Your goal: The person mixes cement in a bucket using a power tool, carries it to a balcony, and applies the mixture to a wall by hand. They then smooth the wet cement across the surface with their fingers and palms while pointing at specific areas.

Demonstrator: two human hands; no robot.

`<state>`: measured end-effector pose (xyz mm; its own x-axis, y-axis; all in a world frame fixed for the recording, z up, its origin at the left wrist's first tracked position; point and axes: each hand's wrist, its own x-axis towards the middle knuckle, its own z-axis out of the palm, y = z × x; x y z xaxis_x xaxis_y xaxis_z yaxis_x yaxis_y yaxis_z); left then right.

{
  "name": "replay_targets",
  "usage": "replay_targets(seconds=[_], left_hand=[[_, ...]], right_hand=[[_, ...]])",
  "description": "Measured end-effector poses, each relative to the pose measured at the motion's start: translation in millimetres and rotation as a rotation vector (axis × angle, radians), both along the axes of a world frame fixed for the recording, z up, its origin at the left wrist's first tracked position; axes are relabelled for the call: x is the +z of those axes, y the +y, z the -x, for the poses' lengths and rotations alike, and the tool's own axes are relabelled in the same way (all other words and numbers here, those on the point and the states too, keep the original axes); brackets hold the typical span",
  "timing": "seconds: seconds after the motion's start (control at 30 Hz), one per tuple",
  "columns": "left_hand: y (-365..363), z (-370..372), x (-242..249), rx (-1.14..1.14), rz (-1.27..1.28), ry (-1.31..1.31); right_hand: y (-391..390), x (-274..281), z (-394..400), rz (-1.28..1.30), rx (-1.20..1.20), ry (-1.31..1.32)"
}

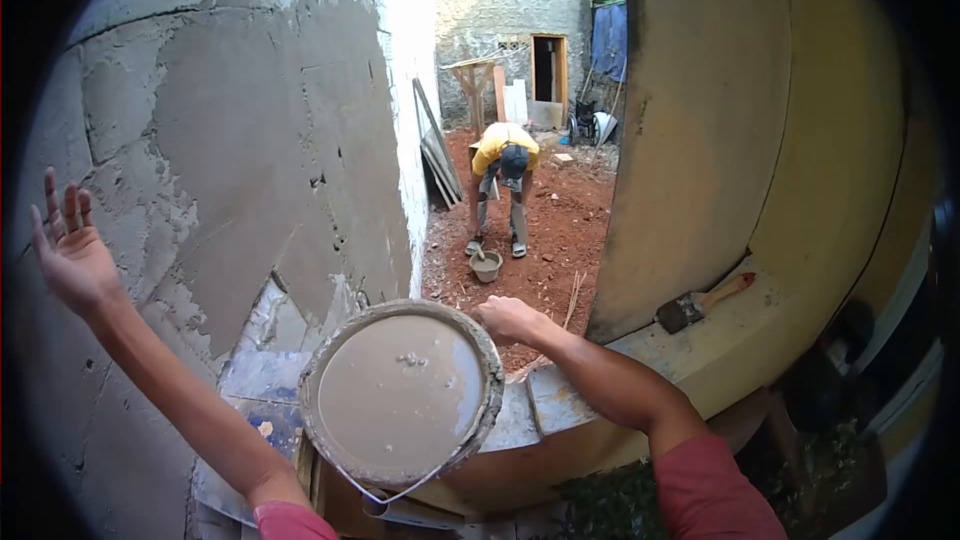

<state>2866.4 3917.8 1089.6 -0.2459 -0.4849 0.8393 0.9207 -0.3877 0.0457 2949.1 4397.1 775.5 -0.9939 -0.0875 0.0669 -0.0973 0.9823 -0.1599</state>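
Note:
A bucket [401,400] filled nearly to the brim with wet grey-brown cement mix stands in front of me, its wire handle hanging toward me. My right hand [508,321] is closed at the bucket's far right rim, fingers curled over the edge. Raised at the far left, my left hand [78,258] has its fingers spread and holds nothing; behind it is the partly plastered wall [260,150]. The bucket rests over stained boards [262,380].
A brush [704,304] with a wooden handle lies on the yellow wall's ledge [660,350] at right. Below, a person in a yellow shirt [505,144] bends over a small bucket [486,266] on red soil. Planks [440,155] lean against the left wall.

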Motion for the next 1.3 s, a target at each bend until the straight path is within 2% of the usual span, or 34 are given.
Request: replay_targets(seconds=[0.03,0.1,0.2,0.3,0.33,0.37,0.43,0.5,0.53,0.63,0.73,0.77,0.83,0.9,0.97,1.07,1.17,1.2,1.23,1.3], left_hand=[[-12.6,8.2,-1.6,-0.050,-0.007,0.085],[15.1,-33.6,-4.8,-0.204,0.009,0.187],[0.9,-38.0,0.8,-0.507,0.071,0.161],[-3.8,-42.8,0.3,-0.626,0.108,0.225],[12.3,-62.1,0.4,-0.664,0.014,0.173],[-41.2,-9.3,1.7,-0.564,0.120,0.366],[-41.4,-8.7,-0.6,-0.702,-0.147,0.106],[-82.3,36.7,16.6,-0.613,-0.064,0.110],[-98.3,55.9,7.6,-0.526,0.004,0.091],[-89.3,60.6,16.8,-0.483,0.063,0.098],[-85.0,72.2,13.4,-0.450,0.000,-0.012],[-82.2,75.6,6.3,-0.543,0.093,0.109],[-66.4,66.8,5.1,-0.691,0.020,0.061],[-61.8,59.8,15.8,-0.621,-0.093,-0.035],[-79.8,69.9,23.1,-0.599,0.043,0.014],[-82.6,64.0,26.0,-0.513,0.009,-0.018],[-82.3,54.3,24.2,-0.523,0.004,0.026],[-82.2,54.4,24.9,-0.419,-0.068,-0.035],[-55.1,31.9,26.5,-0.420,-0.065,-0.025],[-5.0,-6.7,17.2,-0.112,-0.206,-0.161]], right_hand=[[6.1,-7.0,6.3,0.019,0.000,0.005],[9.2,-9.2,7.4,0.031,0.027,0.021],[4.8,-9.2,4.4,0.044,0.013,0.050],[7.0,-11.7,8.8,-0.038,0.020,0.020],[7.7,-13.0,10.6,-0.032,-0.001,-0.002],[6.7,-7.9,6.9,-0.020,0.014,0.007],[2.3,0.3,10.1,0.001,0.016,0.011],[7.1,-3.2,6.3,-0.035,-0.001,-0.058],[7.5,-8.5,5.2,0.031,-0.005,0.022],[2.4,-2.7,-1.7,0.031,0.025,0.056],[0.5,1.7,-0.8,0.040,-0.002,0.014],[0.2,5.3,-0.8,0.071,0.008,0.052],[3.3,7.2,-3.0,0.016,-0.027,-0.016],[4.2,4.7,1.7,0.029,-0.043,-0.015],[7.4,-8.4,2.6,0.053,-0.012,0.067],[4.8,-12.6,3.9,0.060,0.035,-0.013],[5.9,-4.6,4.2,0.025,-0.018,0.044],[9.7,-7.1,8.4,0.024,-0.001,0.053],[9.7,-8.2,10.0,0.026,0.012,0.052],[6.9,-4.7,7.0,0.027,-0.018,0.027]])
